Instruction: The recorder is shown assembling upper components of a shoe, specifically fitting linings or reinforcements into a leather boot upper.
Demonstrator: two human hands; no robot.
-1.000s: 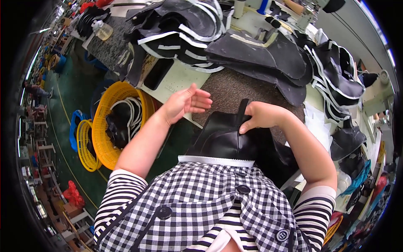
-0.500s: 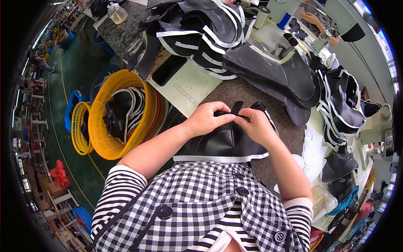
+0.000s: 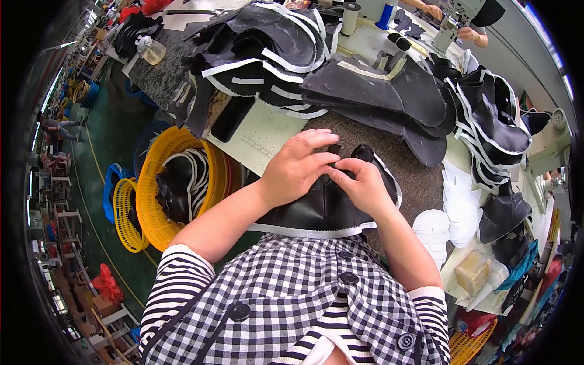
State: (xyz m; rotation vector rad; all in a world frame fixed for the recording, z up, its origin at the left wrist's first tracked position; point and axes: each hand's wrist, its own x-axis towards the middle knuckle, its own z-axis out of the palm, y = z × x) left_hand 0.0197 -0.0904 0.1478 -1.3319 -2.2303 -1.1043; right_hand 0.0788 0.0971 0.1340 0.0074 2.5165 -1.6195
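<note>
Two hands, the left hand (image 3: 296, 172) and the right hand (image 3: 363, 184), meet on one black leather piece (image 3: 316, 210), with two yellow baskets (image 3: 159, 201) (image 3: 123, 214), one clear bottle (image 3: 151, 51), two thread spools (image 3: 348, 16) (image 3: 384, 16) and one dark phone (image 3: 232, 118).

Smooth, faintly glossy black leather piece (image 3: 322, 207), woven yellow plastic basket (image 3: 152, 194)
</note>
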